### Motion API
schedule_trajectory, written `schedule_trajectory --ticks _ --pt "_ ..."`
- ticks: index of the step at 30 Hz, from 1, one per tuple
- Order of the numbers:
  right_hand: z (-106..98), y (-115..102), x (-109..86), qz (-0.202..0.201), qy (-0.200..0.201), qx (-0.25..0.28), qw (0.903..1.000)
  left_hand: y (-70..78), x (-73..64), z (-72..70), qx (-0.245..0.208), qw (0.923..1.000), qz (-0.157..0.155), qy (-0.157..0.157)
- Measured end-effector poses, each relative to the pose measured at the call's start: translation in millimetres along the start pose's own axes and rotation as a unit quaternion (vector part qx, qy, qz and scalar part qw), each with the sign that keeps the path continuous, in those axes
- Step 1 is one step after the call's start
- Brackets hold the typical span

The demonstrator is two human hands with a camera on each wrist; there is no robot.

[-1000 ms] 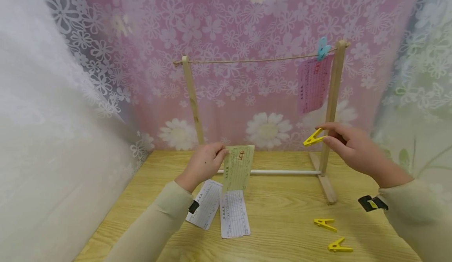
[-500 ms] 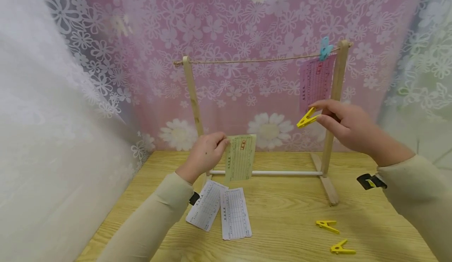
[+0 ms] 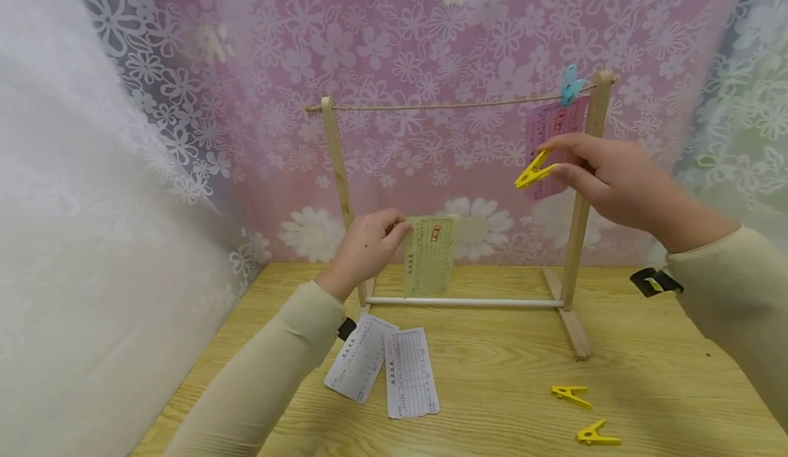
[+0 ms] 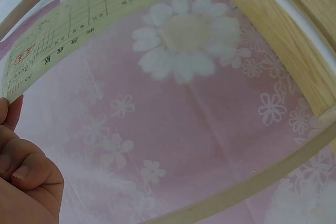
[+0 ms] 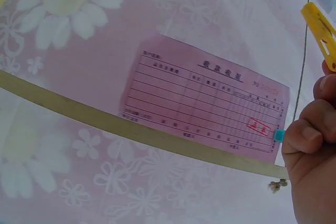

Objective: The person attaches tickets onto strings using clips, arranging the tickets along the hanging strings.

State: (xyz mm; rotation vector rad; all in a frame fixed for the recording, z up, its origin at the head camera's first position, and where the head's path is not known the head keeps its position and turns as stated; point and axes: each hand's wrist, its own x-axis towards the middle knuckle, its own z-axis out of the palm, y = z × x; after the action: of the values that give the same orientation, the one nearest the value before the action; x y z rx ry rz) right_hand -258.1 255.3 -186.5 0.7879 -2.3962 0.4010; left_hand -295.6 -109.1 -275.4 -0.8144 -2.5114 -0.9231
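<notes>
In my head view I counted four receipt slips and four clothespins. Just off centre toward eight o'clock, the left hand pinched the yellow-green receipt slip by an upper corner, above the table. At three o'clock the right hand held one yellow clothespin between thumb and finger, partly hiding the pink receipt slip. That one hung at two o'clock on the twine under a light-blue clothespin. Two loose yellow clothespins lay toward half past four, two white receipt slips around six.

My left wrist camera had the yellow-green receipt slip at eleven o'clock, the left hand cropped at eight, other fingers curled.

In my right wrist view, the frame edge cut off the right hand and, at two o'clock, its yellow clothespin; only a sliver of the light-blue clothespin showed.
</notes>
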Motion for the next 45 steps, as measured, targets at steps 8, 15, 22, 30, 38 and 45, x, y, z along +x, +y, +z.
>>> schedule_trajectory --ticks 8,15,22,30,38,45 --pt "-16.9 -6.6 22.0 0.0 0.021 -0.028 0.9994 11.9 18.6 -6.1 -0.001 0.9996 0.018 0.023" --pt "-30.0 -16.4 41.4 -0.025 0.031 -0.063 0.9972 25.3 34.4 -7.7 0.018 0.9995 0.015 0.022" --pt "-42.8 -22.0 61.5 -0.016 0.014 -0.07 0.9973 37.5 54.9 -3.9 0.035 0.999 0.015 0.022" --pt "-52.5 -26.1 85.2 0.032 -0.007 -0.08 0.9963 44.1 73.2 0.3 0.055 0.9975 0.026 0.034" --pt "-54.2 -22.9 100.6 0.085 -0.031 -0.081 0.9927 52.0 92.0 -1.0 0.052 0.9972 0.022 0.049" --pt "-51.1 -23.8 109.7 0.088 -0.037 -0.084 0.9919 62.8 106.0 0.2 0.075 0.9958 0.001 0.051"
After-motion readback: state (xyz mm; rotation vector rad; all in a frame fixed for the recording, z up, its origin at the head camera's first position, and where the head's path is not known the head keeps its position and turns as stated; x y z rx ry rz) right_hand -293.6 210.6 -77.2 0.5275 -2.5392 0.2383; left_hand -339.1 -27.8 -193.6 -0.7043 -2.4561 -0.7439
